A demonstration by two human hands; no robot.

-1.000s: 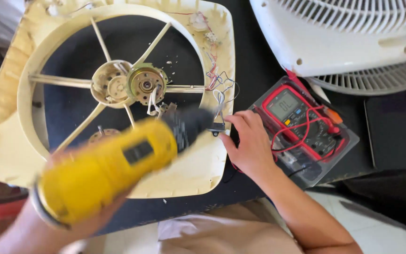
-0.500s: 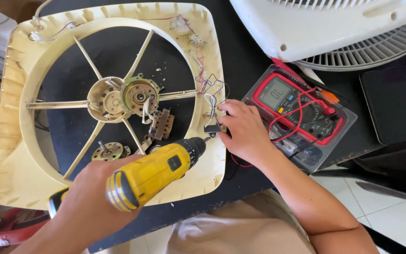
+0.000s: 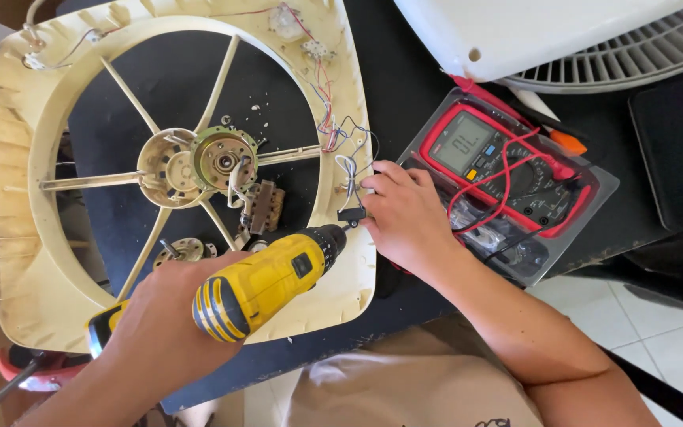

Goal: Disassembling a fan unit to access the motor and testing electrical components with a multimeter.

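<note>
Multimeter (image 3: pixel 507 170) right of fan frame (image 3: pixel 17 261)

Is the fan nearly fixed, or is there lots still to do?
Done: the cream plastic fan frame lies opened up, its round metal motor bare. In hand: the left hand aims a yellow cordless drill at a small black part pinched by the right hand. Left: loose wires hang free, and the white fan grille sits apart.

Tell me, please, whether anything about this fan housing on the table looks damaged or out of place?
Yes. The cream fan housing is yellowed and stained, and its thin wires hang loose over the right rim. A small motor lies detached beneath the spokes. The left hand holds a yellow drill; the right hand pinches a small black part.
</note>
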